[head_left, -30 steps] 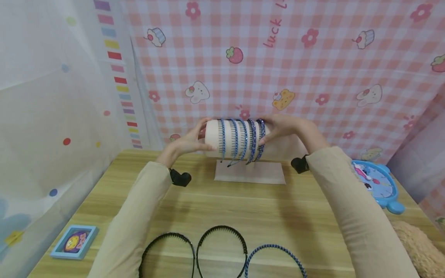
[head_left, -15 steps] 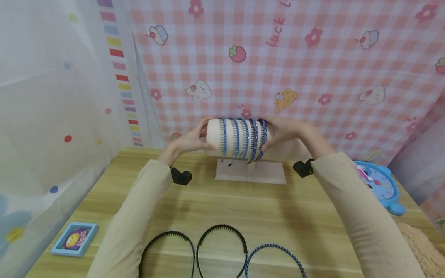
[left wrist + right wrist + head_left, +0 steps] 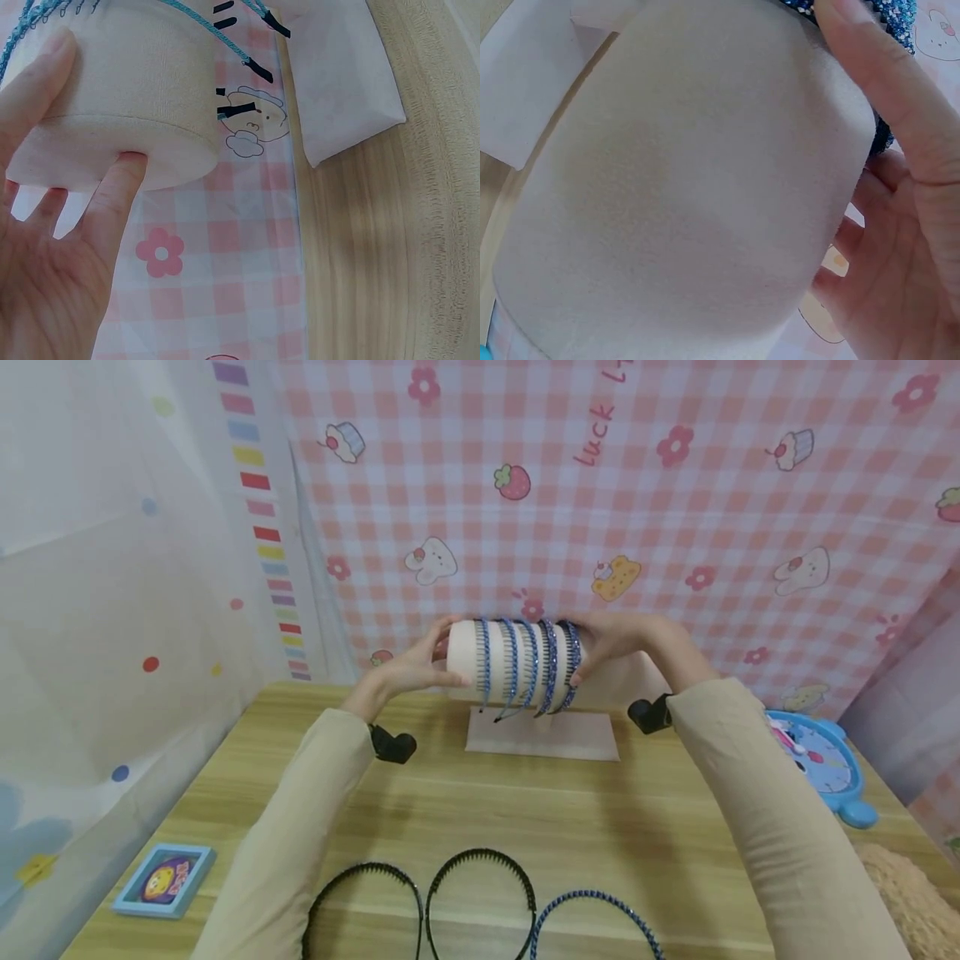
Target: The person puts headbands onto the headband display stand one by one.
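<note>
A pale padded roll [image 3: 462, 652] on a display stand bears several blue headbands. My left hand [image 3: 408, 668] grips the roll's left end; in the left wrist view its thumb [image 3: 52, 67] lies along the padding and an index finger presses the end face. My right hand [image 3: 615, 639] holds the rightmost glittery blue headband [image 3: 574, 647], thumb in front, the other fingers behind the roll. In the right wrist view that headband [image 3: 895, 19] is partly covered by the thumb. The stand's flat base [image 3: 540, 733] rests on the table.
Two black headbands [image 3: 480, 853] and a blue one [image 3: 592, 894] lie at the table's front. A small blue frame [image 3: 163, 881] is at left. On the right are a blue clock [image 3: 857, 777] and something brown and fluffy [image 3: 900, 893]. A checked cloth hangs behind.
The rightmost headband has shifted slightly right along the roll with my right hand, widening the gap to its neighbour. My left hand keeps its grip on the roll's end.
</note>
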